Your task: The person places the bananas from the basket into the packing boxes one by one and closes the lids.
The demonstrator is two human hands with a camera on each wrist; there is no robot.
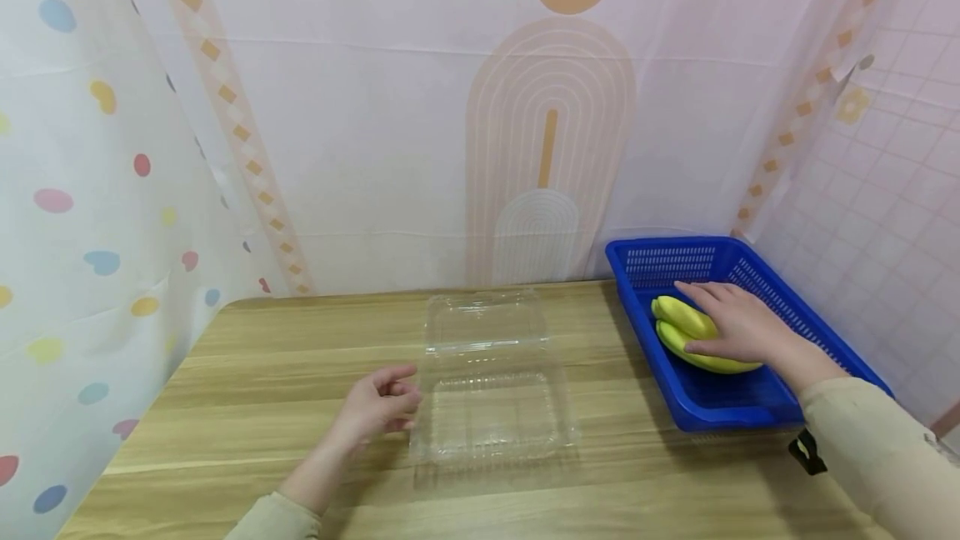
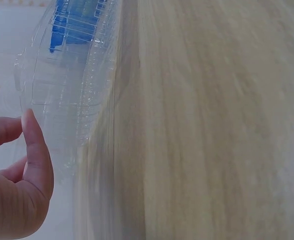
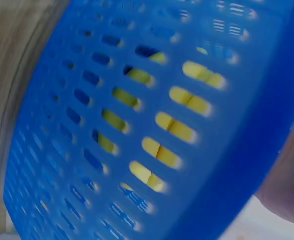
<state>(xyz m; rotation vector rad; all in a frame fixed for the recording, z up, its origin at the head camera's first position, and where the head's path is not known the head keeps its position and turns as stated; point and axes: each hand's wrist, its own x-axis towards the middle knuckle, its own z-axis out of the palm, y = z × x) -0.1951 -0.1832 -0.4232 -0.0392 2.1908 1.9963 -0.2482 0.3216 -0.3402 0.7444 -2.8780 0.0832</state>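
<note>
a blue basket (image 1: 731,418) holds yellow bananas (image 1: 678,319), the right hand (image 1: 738,322) spread above them; the left hand (image 1: 377,403), fingers loosely curled and apart, lies beside an opened clear container (image 1: 495,415).

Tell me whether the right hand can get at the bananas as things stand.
Likely yes: the right hand is right over the bananas, and the blue basket around them has an open top, so nothing seems to block it from above.
</note>
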